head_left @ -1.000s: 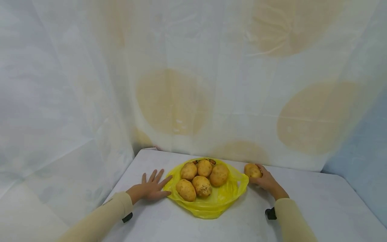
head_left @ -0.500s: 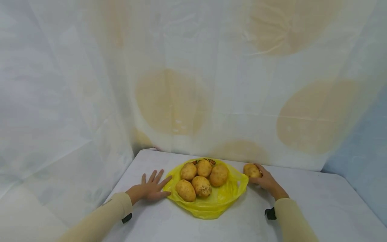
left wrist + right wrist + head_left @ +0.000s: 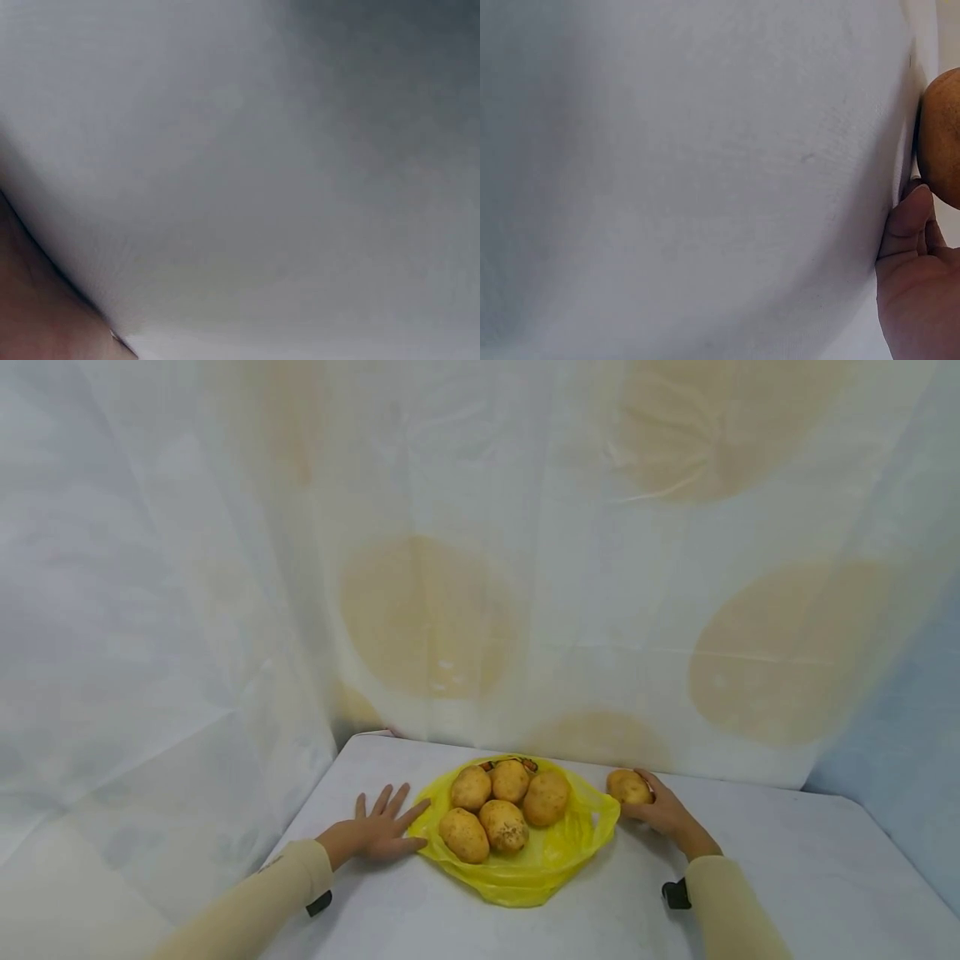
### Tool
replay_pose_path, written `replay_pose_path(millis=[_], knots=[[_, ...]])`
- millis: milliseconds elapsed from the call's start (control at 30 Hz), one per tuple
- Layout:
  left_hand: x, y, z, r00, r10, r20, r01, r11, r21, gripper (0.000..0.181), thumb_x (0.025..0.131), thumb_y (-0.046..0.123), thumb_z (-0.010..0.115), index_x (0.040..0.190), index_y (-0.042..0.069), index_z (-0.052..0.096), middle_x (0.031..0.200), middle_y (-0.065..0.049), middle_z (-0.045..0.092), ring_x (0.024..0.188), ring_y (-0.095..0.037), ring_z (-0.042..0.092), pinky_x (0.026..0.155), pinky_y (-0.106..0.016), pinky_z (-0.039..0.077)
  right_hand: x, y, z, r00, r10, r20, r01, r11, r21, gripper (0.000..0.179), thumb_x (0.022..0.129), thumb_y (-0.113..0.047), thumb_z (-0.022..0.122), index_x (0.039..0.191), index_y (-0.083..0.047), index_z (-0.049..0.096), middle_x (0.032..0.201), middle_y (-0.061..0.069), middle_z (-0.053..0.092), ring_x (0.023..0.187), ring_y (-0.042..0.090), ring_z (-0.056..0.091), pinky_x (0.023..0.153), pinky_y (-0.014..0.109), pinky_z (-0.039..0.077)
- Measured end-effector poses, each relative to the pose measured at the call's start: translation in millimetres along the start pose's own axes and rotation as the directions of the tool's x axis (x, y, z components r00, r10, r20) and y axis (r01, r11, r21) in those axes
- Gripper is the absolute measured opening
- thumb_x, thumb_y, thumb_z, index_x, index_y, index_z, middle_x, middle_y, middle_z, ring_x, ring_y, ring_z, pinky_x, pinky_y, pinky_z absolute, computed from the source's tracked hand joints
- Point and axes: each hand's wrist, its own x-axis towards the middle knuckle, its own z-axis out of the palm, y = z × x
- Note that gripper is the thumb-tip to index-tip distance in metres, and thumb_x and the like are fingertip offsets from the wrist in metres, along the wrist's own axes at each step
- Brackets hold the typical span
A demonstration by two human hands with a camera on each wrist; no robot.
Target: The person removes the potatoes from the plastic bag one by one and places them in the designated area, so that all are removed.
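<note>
In the head view, a yellow plastic bag (image 3: 517, 885) lies spread flat on the white-covered table, with several potatoes (image 3: 504, 825) grouped on it. My left hand (image 3: 373, 837) rests on the table with its fingers spread, the thumb and index fingertips right at the bag's left edge. Only a bit of skin shows at the lower left of the left wrist view. To the right of the bag, my right hand (image 3: 669, 817) holds a single potato (image 3: 627, 787), with fingers curled behind it. That potato (image 3: 941, 139) and the thumb also show at the right wrist view's edge.
The table (image 3: 780, 860) ends at the back against a hanging white curtain (image 3: 585, 610) with tan circles. More pale sheeting (image 3: 172, 718) hangs on the left, and bluish sheeting (image 3: 900, 735) on the right. A small orange-and-dark patch (image 3: 529, 765) shows at the bag's far edge.
</note>
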Motion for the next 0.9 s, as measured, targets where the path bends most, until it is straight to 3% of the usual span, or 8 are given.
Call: replay_pose_path(millis=[233, 600, 800, 900], knots=[[2.0, -1.8, 2.2, 1.0, -0.008, 0.002, 0.008, 1.0, -0.015, 0.087, 0.085, 0.083, 0.033, 0.158, 0.038, 0.016, 0.168, -0.011, -0.005, 0.152, -0.042, -0.006, 0.11, -0.074, -0.012, 0.3, -1.0, -0.8, 1.0, -0.003, -0.002, 0.003, 1.0, 0.011, 0.097, 0.082, -0.036, 0.073, 0.157, -0.01, 0.017, 0.142, 0.031, 0.042, 0.114, 0.037, 0.051, 0.09, 0.045, 0.047], [-6.6, 4.4, -4.4, 1.0, 0.007, -0.01, -0.007, 0.999, 0.035, 0.081, 0.09, 0.079, 0.032, 0.158, 0.036, 0.016, 0.167, -0.013, 0.0, 0.152, -0.043, 0.002, 0.111, -0.075, 0.0, -2.1, -4.1, -2.0, 1.0, -0.015, -0.005, 0.015, 1.0, -0.02, 0.101, 0.083, -0.035, 0.072, 0.158, -0.01, 0.009, 0.143, 0.037, 0.039, 0.117, 0.041, 0.052, 0.095, 0.052, 0.046], [-6.4, 3.0, -3.7, 1.0, 0.018, -0.015, -0.017, 0.999, 0.039, 0.081, 0.09, 0.08, 0.029, 0.158, 0.037, 0.016, 0.167, -0.013, -0.001, 0.152, -0.042, 0.001, 0.111, -0.075, 0.0, -2.7, -5.7, -5.6, 1.0, -0.015, -0.011, 0.014, 0.996, -0.085, 0.103, 0.084, -0.045, 0.07, 0.157, -0.007, 0.009, 0.14, 0.039, 0.04, 0.112, 0.04, 0.054, 0.09, 0.05, 0.049], [-5.9, 2.8, -3.2, 1.0, 0.016, -0.016, -0.015, 0.999, 0.03, 0.081, 0.09, 0.08, 0.03, 0.158, 0.037, 0.017, 0.167, -0.012, -0.001, 0.153, -0.042, 0.001, 0.111, -0.075, -0.001, -2.7, -5.7, -8.9, 1.0, -0.005, -0.005, 0.005, 0.994, -0.106, 0.106, 0.087, -0.057, 0.064, 0.157, -0.004, 0.005, 0.143, 0.041, 0.033, 0.12, 0.046, 0.048, 0.096, 0.057, 0.046]])
